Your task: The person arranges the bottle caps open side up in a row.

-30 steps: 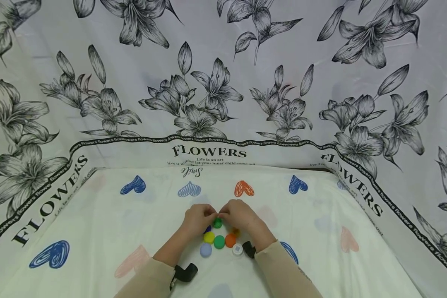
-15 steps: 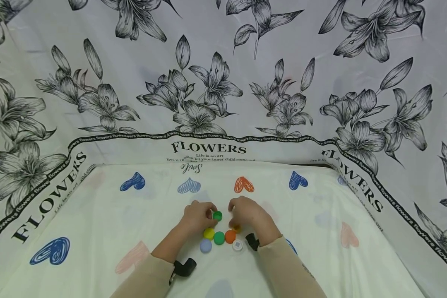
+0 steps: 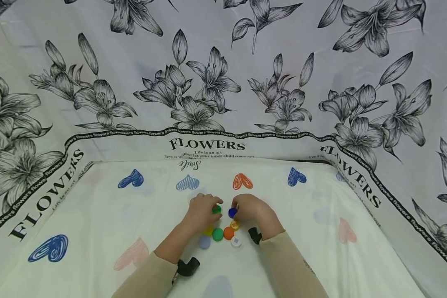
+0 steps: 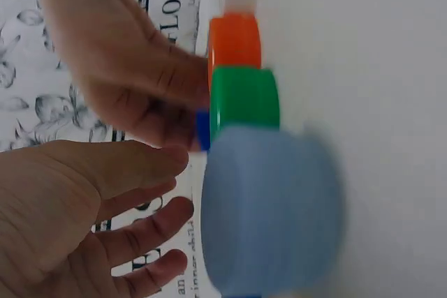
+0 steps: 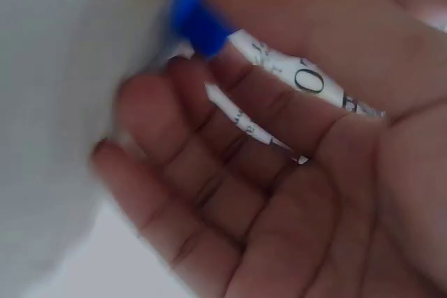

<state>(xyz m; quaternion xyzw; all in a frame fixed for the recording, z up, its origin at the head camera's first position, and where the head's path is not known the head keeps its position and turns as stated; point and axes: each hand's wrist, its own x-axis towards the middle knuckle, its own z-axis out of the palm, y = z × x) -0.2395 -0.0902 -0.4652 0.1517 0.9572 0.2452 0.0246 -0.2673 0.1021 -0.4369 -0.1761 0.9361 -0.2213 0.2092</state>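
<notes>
My left hand (image 3: 200,210) is at a dark green bottle cap (image 3: 216,210), its fingers bent loosely about it. In the left wrist view the thumb and fingers (image 4: 167,225) are spread apart, and no cap shows between them. My right hand (image 3: 254,207) pinches a blue bottle cap (image 3: 232,213) between thumb and fingertip, with the other fingers loosely bent. Just below are a yellow-orange cap (image 3: 234,225), an orange cap (image 3: 229,233), a green cap (image 3: 217,234) and a yellow cap (image 3: 208,230) partly hidden by the left hand.
A light blue cap (image 3: 204,242) and a white cap (image 3: 236,241) lie at the near ends of the group. The table has a white cloth (image 3: 301,215) printed with hearts. A flowered curtain (image 3: 223,66) hangs behind and along both sides.
My hands were together over the dark green cap and have parted. The right hand moved right and now has the blue cap, which was left of the green one a second ago.
</notes>
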